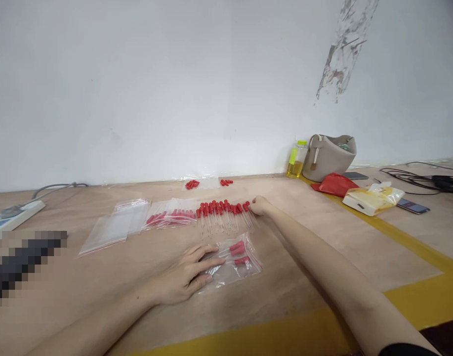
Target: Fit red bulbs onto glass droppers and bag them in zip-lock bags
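My left hand (187,274) lies with fingers spread on the near-left part of a clear zip bag (221,279). Inside that bag are a few droppers with red bulbs (242,260). Beyond it, a row of glass droppers (215,210) with red rubber bulbs lies side by side, thin tips toward me. At the row's right end my right hand (261,205) has its fingers pinched at the bulb of a dropper; the fingertips are partly hidden. Filled zip bags (174,215) overlap left of the row, beside flat zip bags (111,227) without droppers.
Loose red bulbs (192,184) lie by the wall, some on clear plastic. To the right stand a bottle (296,160), a grey bag (328,158), a red pouch (335,184), a tissue pack (372,198), a phone (413,205) and black cables (426,178). A power strip (17,217) sits left.
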Demonstrator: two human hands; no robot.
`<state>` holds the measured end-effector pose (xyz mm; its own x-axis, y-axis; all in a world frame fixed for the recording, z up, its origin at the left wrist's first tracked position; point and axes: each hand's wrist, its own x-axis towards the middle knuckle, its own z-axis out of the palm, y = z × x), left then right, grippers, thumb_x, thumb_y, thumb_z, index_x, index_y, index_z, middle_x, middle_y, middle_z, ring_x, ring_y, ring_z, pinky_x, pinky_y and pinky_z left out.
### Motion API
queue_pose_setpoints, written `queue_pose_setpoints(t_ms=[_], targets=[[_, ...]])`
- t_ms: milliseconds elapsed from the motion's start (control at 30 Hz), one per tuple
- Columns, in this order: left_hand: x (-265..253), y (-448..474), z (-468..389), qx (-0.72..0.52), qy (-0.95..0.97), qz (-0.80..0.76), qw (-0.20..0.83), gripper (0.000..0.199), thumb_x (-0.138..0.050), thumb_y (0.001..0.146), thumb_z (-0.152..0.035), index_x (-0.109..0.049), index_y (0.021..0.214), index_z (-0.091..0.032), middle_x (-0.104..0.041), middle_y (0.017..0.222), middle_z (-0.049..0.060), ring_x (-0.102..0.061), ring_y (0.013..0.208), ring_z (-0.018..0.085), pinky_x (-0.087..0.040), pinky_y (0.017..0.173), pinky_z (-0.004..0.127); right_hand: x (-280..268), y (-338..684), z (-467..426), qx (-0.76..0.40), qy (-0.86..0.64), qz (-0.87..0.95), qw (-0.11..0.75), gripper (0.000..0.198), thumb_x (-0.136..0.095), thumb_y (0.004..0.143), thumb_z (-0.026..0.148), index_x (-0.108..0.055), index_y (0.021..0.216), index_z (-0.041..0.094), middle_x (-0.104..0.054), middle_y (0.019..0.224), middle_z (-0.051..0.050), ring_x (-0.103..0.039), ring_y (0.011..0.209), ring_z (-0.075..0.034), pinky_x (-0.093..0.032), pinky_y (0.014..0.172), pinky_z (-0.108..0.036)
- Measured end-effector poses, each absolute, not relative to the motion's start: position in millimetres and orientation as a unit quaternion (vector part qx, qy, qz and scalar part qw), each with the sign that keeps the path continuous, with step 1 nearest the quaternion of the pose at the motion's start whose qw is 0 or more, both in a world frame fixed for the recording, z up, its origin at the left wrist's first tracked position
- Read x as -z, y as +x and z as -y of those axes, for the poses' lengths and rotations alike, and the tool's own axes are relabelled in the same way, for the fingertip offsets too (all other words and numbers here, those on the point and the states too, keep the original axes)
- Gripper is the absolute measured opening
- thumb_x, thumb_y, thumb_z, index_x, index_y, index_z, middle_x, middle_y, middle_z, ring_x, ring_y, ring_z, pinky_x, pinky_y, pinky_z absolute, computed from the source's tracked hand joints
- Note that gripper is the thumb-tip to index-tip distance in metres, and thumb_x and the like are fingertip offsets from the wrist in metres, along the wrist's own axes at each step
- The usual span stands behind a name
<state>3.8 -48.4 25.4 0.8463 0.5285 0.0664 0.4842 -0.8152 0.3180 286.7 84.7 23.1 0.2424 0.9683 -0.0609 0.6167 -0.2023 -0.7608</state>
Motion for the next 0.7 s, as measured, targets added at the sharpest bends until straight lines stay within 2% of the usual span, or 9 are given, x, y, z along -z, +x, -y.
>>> queue_pose_setpoints(t_ms=[133, 267, 367, 467, 567, 700], targets=[[-23.3, 3.0, 47.9, -0.077, 0.95, -0.264, 0.146, 0.04, -0.034, 0.089, -0.032, -0.033, 0.129, -0.033, -0.031, 0.135, 0.002, -0.028, 0.123, 0.022, -0.028, 0.1, 0.041, -36.1, 297.3, -66.6, -0.356, -0.671, 0.53, 0.378, 0.011, -0.051, 0.074, 0.014, -0.054, 0.063, 0.012, -0.042, 0.043, 0.003, -0.04, 0.041, -0.007, -0.033, 0.042, -0.019], [-21.4, 2.7, 47.2, -0.096, 0.95, -0.258, 0.145, 0.041, -0.035, 0.089, -0.031, -0.032, 0.13, -0.032, -0.033, 0.134, 0.003, -0.029, 0.122, 0.023, -0.028, 0.099, 0.042, -45.0, 311.1, -32.1, -0.439, -0.587, 0.515, 0.445, 0.013, -0.042, 0.082, 0.017, -0.054, 0.078, 0.014, -0.053, 0.059, 0.0, -0.044, 0.046, -0.005, -0.04, 0.049, -0.017], [-21.2, 2.8, 47.1, -0.092, 0.951, -0.257, 0.143, 0.042, -0.035, 0.089, -0.03, -0.03, 0.131, -0.032, -0.033, 0.134, 0.003, -0.029, 0.122, 0.023, -0.027, 0.1, 0.042, -38.7, 313.8, -3.4, -0.526, -0.479, 0.461, 0.53, 0.007, -0.047, 0.079, 0.021, -0.051, 0.081, 0.015, -0.058, 0.068, -0.002, -0.047, 0.048, -0.005, -0.041, 0.049, -0.018], [-20.4, 2.6, 46.9, -0.085, 0.952, -0.259, 0.137, 0.043, -0.035, 0.089, -0.03, -0.029, 0.131, -0.032, -0.031, 0.134, 0.004, -0.028, 0.123, 0.023, -0.027, 0.1, 0.043, -24.5, 308.4, 17.4, -0.502, -0.435, 0.46, 0.59, 0.024, -0.055, 0.073, 0.029, -0.044, 0.091, 0.019, -0.058, 0.065, 0.002, -0.05, 0.048, -0.006, -0.04, 0.048, -0.019], [-19.1, 2.2, 46.5, -0.084, 0.952, -0.262, 0.133, 0.042, -0.034, 0.089, -0.03, -0.028, 0.131, -0.032, -0.031, 0.135, 0.004, -0.027, 0.123, 0.023, -0.027, 0.1, 0.043, -9.8, 299.1, 28.5, -0.463, -0.427, 0.48, 0.61, 0.046, -0.061, 0.067, 0.038, -0.034, 0.102, 0.023, -0.055, 0.063, 0.006, -0.052, 0.048, -0.008, -0.042, 0.049, -0.021], [-19.7, 2.5, 46.5, -0.092, 0.952, -0.259, 0.136, 0.042, -0.035, 0.089, -0.031, -0.03, 0.131, -0.032, -0.032, 0.134, 0.003, -0.028, 0.122, 0.023, -0.027, 0.1, 0.042, 2.9, 286.1, 37.4, -0.471, -0.426, 0.472, 0.611, 0.05, -0.062, 0.065, 0.043, -0.031, 0.1, 0.024, -0.055, 0.065, 0.006, -0.055, 0.052, -0.01, -0.044, 0.051, -0.023]])
